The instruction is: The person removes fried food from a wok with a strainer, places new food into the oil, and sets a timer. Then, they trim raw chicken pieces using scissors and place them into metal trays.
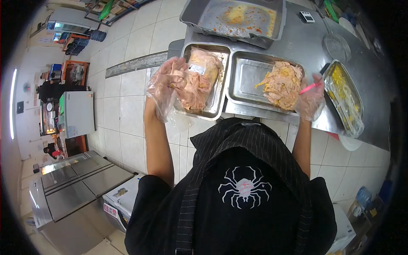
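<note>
Gloved hands tend meat trays at the near edge of the tabletop (pixel 297 44).
From afar, I watch my left grip (pixel 167 80) grasping pale meat (pixel 195 91) over the left tray (pixel 219 95), at the near left corner; my right grip (pixel 312 100) clasps a pink implement (pixel 310 88) beside the meat pile (pixel 284 85) in the middle tray (pixel 246 80).

Two gloved hands (pixel 168 81) (pixel 312 100), one pink handle (pixel 309 88), three trays (pixel 226 68) (pixel 246 76) (pixel 358 91), one tub (pixel 281 19)
</note>
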The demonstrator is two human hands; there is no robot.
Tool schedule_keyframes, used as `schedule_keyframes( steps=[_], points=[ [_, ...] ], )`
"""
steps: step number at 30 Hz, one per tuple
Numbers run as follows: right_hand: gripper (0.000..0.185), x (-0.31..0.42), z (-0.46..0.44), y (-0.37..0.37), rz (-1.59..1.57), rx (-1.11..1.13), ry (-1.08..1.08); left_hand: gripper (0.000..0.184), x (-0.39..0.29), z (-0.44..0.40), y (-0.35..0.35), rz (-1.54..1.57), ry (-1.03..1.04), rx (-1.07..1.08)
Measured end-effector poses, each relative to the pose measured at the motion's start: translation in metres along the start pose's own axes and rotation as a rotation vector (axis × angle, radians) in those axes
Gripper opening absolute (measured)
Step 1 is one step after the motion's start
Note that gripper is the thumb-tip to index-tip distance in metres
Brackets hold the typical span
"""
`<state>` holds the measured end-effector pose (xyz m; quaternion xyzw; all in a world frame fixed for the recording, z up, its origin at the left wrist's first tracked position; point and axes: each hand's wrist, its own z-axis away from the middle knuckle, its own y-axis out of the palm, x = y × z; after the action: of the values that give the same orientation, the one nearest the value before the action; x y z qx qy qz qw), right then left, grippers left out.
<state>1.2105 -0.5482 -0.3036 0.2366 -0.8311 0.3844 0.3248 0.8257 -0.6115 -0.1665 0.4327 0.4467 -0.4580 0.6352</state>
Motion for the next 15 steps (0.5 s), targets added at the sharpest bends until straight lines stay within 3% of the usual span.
schedule_keyframes(
  steps=[1, 3, 4, 5, 6, 7, 8, 10, 11, 13, 15],
  points=[
    [0.035, 0.016, -0.001, 0.014, -0.799, 0.095, 0.235, 0.04, 0.0, -0.001, 0.008, 0.191, 0.041, -0.023],
    [0.032, 0.063, 0.002, 0.027, -1.002, 0.43, 0.071, 0.046, -0.004, 0.001, 0.035, 0.21, 0.061, -0.018],
    [0.033, 0.063, 0.002, 0.044, -1.288, 0.7, 0.326, 0.054, -0.005, 0.001, 0.047, 0.235, 0.076, -0.012],
    [0.04, 0.112, 0.003, 0.037, -1.51, 0.777, 0.288, 0.045, 0.004, -0.004, 0.051, 0.205, 0.11, 0.022],
    [0.043, 0.135, 0.012, 0.046, -1.466, 0.797, 0.34, 0.045, 0.011, -0.005, 0.062, 0.207, 0.109, 0.035],
    [0.041, 0.158, 0.007, 0.04, -1.142, 0.863, 0.074, 0.049, 0.018, -0.005, 0.077, 0.283, 0.156, 0.074],
    [0.033, 0.166, 0.006, 0.043, -0.927, 0.842, -0.012, 0.053, 0.023, -0.004, 0.091, 0.359, 0.203, 0.11],
    [0.024, 0.164, 0.011, 0.054, -0.968, 0.868, 0.034, 0.057, 0.029, -0.006, 0.109, 0.371, 0.197, 0.146],
    [0.024, 0.157, 0.01, 0.057, -0.968, 0.872, 0.033, 0.057, 0.034, -0.009, 0.115, 0.364, 0.214, 0.099],
    [0.028, 0.144, 0.008, 0.06, -1.061, 0.924, 0.246, 0.057, 0.038, -0.008, 0.127, 0.323, 0.237, 0.022],
    [0.022, 0.126, -0.002, 0.052, -1.094, 0.916, 0.255, 0.057, 0.042, -0.013, 0.131, 0.308, 0.197, -0.053]
  ],
)
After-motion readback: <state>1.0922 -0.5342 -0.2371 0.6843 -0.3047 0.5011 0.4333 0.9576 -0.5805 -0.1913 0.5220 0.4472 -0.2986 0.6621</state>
